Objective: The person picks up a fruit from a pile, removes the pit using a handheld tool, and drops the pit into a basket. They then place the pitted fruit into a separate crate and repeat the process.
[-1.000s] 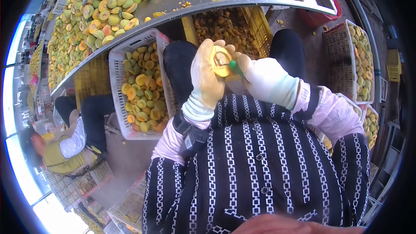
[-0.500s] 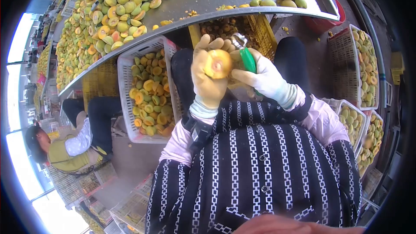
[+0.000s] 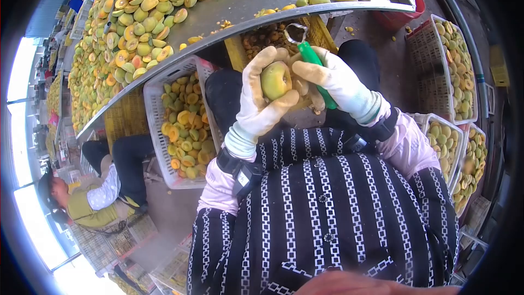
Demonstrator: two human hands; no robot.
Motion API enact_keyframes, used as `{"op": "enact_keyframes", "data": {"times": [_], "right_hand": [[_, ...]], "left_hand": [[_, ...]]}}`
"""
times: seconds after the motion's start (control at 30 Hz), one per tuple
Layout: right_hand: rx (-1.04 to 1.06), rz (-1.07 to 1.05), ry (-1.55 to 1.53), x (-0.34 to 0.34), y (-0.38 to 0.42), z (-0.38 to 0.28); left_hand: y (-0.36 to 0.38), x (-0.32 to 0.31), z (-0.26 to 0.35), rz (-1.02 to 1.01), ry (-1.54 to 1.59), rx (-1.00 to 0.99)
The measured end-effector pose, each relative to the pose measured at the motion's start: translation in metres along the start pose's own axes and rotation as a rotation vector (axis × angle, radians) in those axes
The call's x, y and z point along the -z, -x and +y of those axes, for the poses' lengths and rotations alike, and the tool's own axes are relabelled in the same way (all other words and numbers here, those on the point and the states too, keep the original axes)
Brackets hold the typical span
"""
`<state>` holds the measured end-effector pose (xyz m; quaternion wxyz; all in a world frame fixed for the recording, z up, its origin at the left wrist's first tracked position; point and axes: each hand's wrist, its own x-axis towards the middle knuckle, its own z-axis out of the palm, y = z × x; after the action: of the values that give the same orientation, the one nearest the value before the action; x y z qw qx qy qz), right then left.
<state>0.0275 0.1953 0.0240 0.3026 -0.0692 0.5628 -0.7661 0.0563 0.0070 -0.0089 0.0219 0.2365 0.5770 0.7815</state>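
Observation:
Both hands wear pale gloves with tan palms. My left hand (image 3: pixel 255 95) is closed around a halved yellow-green fruit (image 3: pixel 276 81), its cut side turned toward the right. The fingers of my right hand (image 3: pixel 339 81) wrap round the green handle (image 3: pixel 309 53) of a tool. A metal loop (image 3: pixel 296 33) tops the tool and points up and away from me, above the fruit. The two hands are close together over my lap, and the right fingertips are near the fruit.
A metal table (image 3: pixel 240 3) heaped with halved fruit lies ahead. Beneath it stands a yellow crate (image 3: pixel 236 53) of scraps. A white crate (image 3: pixel 157 125) of fruit is at left, more crates (image 3: pixel 436 76) at right. Another person (image 3: pixel 98 196) sits at far left.
The fruit in my left hand has turned from its cut face toward its skin side. The left thumb now presses its lower edge. The tool has tipped more upright and its loop shifted left and up.

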Motion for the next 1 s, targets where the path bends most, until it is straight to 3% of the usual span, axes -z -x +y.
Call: {"op": "enact_keyframes", "data": {"times": [0.1, 0.2, 0.47, 0.5, 0.57, 0.63, 0.7, 0.77, 0.83, 0.9, 1.0], "right_hand": [[-0.054, -0.046, 0.02, 0.001, -0.003, 0.006], [-0.128, -0.19, -0.11, 0.006, 0.001, -0.001], [0.005, -0.138, -0.151, -0.004, -0.003, 0.006], [0.002, -0.156, -0.231, -0.003, -0.005, 0.01], [0.025, -0.194, -0.341, -0.005, -0.01, 0.015], [0.054, -0.152, -0.418, -0.007, -0.016, 0.016], [0.018, -0.166, -0.34, -0.002, -0.016, 0.003], [-0.078, -0.151, -0.042, 0.004, -0.015, -0.005], [-0.029, -0.19, -0.111, 0.006, -0.014, -0.003], [0.187, -0.189, -0.09, 0.011, -0.022, 0.012], [0.059, -0.167, -0.141, 0.008, -0.022, 0.004]], "left_hand": [[-0.005, 0.005, 0.001, -0.027, -0.243, -0.046], [-0.013, 0.007, -0.002, -0.089, -0.447, -0.262], [-0.013, -0.004, -0.017, 0.08, -0.404, -0.391], [-0.012, -0.009, -0.014, 0.08, -0.403, -0.39], [-0.011, -0.022, -0.007, 0.263, -0.075, -0.146], [-0.018, -0.016, -0.012, 0.264, -0.112, -0.176], [-0.024, -0.008, -0.013, 0.189, -0.233, -0.234], [-0.025, 0.0, -0.009, 0.036, -0.464, -0.198], [-0.027, 0.0, -0.004, 0.006, -0.509, -0.195], [-0.026, -0.006, -0.014, 0.094, -0.323, -0.205], [-0.026, -0.015, -0.012, 0.158, -0.096, -0.203]]}}
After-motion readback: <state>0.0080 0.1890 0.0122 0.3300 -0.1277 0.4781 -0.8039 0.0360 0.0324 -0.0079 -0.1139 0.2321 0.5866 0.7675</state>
